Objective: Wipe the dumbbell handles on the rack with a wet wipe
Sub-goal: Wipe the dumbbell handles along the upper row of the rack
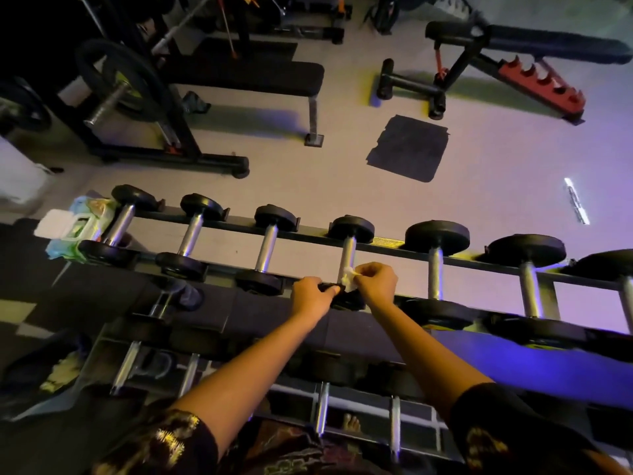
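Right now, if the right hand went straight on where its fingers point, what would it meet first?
The right hand pinches the wet wipe, which would meet the chrome handle of the fourth dumbbell from the left; they look touching, but depth is unclear.

- The near head of the fourth dumbbell (347,255) is mostly hidden under my left hand (313,296), which grips it, and my right hand (375,284).
- The wet wipe (348,280) is bunched in my right fingers; only a white scrap shows.
- The wipes pack (77,228), middle left: print too blurred to read.
- The last dumbbell (613,265) is cut off by the right edge.
- Lower tier of the rack (390,244): dumbbell heads lost in shadow.
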The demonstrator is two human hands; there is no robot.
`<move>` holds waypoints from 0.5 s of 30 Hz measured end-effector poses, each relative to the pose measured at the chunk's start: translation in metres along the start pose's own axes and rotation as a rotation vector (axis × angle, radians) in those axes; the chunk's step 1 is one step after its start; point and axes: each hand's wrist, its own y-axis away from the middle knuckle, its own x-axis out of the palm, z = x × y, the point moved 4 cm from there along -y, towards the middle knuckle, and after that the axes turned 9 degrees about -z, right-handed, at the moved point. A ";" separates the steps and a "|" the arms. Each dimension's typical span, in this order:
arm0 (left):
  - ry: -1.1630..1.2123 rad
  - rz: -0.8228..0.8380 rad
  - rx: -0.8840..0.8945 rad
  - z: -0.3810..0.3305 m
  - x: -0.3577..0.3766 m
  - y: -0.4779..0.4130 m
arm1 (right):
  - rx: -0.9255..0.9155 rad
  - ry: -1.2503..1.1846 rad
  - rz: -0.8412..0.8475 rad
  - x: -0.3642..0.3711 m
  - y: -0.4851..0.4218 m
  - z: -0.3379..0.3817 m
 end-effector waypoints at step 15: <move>0.016 0.071 -0.226 0.009 0.023 -0.032 | 0.007 0.123 0.059 0.019 -0.014 -0.017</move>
